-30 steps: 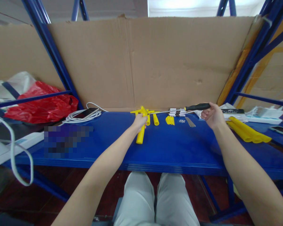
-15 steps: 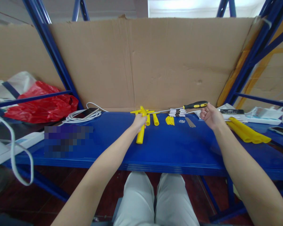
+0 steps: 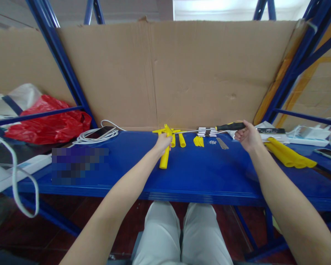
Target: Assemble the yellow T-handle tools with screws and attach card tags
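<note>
My left hand (image 3: 163,142) is closed around a yellow tool with a tube-shaped handle (image 3: 164,160) and holds it over the blue table. In my right hand (image 3: 248,137) is the end of a screwdriver (image 3: 229,127) with a black and yellow handle. Its long thin shaft runs level to the left and reaches the upper part of the yellow tool; my left fingers partly hide where it meets. Behind and beside my left hand lie more yellow tube-handled pieces (image 3: 182,140). Small yellow pieces (image 3: 198,141), tiny metal screws (image 3: 213,142) and flat metal blades (image 3: 222,143) lie between my hands.
A stack of white packs (image 3: 206,131) lies at the back edge, against the cardboard panel (image 3: 204,73). Yellow tubes (image 3: 288,154) lie at the right near a power strip (image 3: 310,140). Coiled white cable (image 3: 85,137) and a red bag (image 3: 52,119) are at the left. Blue posts (image 3: 66,62) frame the table.
The screwdriver handle has rotated in my right hand: its yellow patches faced me before, and mostly black shows now. My right hand shifted very slightly; my left hand stayed in place.
</note>
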### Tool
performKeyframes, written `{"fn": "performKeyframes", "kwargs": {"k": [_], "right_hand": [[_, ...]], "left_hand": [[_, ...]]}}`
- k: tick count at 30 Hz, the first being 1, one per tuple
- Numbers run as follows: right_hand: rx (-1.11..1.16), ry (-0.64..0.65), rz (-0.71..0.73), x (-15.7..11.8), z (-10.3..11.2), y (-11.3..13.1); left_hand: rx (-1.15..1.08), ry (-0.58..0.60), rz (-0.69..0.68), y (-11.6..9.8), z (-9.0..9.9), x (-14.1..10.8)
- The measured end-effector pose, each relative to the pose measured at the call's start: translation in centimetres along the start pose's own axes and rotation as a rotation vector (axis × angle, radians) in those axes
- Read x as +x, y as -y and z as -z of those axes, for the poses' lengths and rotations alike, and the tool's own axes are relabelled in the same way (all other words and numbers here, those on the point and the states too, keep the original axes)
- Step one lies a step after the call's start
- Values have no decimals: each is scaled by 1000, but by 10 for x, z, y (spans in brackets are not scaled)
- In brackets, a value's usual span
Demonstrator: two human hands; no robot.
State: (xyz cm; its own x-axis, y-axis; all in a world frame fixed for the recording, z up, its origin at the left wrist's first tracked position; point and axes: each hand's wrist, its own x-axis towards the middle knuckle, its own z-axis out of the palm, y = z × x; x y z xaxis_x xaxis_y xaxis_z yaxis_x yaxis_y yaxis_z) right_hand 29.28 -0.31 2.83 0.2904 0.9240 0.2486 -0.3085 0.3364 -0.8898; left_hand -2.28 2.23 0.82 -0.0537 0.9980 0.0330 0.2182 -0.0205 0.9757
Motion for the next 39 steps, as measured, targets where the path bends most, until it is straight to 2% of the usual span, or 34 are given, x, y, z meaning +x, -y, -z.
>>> {"fn": "performKeyframes", "kwargs": {"k": [8,14,21,31,39], "right_hand": [[36,30,-4,-2,-2,2],[35,11,59,2,1,-4],[51,-5,-18,2,0,-2],[27,42,16,2,2,-3],[71,27,45,-3,-4,-2]], "left_hand": [[-48,-22,-3,2,0,2],[-42,-16,9,2,0,2],[-29,-4,-7,1,0,0],[-57,-13,1,2,0,2],[-54,-26,2,1,-1,0]]}}
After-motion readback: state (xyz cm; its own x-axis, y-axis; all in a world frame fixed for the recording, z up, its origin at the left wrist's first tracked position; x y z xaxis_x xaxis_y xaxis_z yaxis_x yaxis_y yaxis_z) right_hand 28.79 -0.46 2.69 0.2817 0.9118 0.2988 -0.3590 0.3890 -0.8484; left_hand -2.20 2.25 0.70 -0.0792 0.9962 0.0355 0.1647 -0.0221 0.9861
